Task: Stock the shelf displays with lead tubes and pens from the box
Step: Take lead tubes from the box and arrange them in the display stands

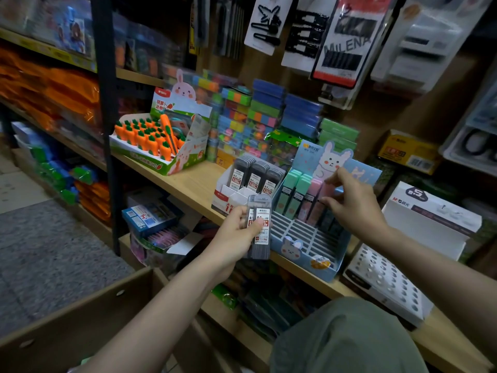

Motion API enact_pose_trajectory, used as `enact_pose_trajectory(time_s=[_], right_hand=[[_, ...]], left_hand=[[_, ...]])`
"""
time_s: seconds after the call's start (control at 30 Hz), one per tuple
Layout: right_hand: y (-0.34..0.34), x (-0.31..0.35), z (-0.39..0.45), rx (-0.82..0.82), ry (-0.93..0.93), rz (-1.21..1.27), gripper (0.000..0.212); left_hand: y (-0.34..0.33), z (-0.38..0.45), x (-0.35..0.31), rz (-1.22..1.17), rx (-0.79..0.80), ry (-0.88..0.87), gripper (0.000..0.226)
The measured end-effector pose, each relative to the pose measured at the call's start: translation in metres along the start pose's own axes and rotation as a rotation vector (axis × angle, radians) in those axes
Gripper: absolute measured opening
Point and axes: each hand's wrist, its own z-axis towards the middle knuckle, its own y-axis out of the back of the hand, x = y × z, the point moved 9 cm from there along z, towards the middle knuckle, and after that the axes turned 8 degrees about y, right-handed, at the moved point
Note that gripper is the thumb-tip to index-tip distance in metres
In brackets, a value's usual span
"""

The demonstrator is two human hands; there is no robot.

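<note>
Four display boxes (pixel 304 238), perhaps two held lead tubes (pixel 259 227).

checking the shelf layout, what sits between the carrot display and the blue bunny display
In the head view, the white lead tube display sits between the carrot display and the blue bunny display, beside the bunny one.

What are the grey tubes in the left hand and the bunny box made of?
The lead tubes look like smoky, see-through hard plastic with glossy paper labels. The bunny display box seems printed cardboard: thin folded walls, flat cut-out rabbit behind. The wooden shelf shows pale grain, maybe laminate.
</note>
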Motion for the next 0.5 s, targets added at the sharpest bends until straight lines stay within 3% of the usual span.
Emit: enact_pose_trajectory(time_s=[0.5], right_hand=[[0.0020,0.0094,-0.0032,-0.067,0.044,-0.308,0.025]], left_hand=[[-0.0045,-0.0050,-0.0038,0.004,0.028,-0.039,0.020]])
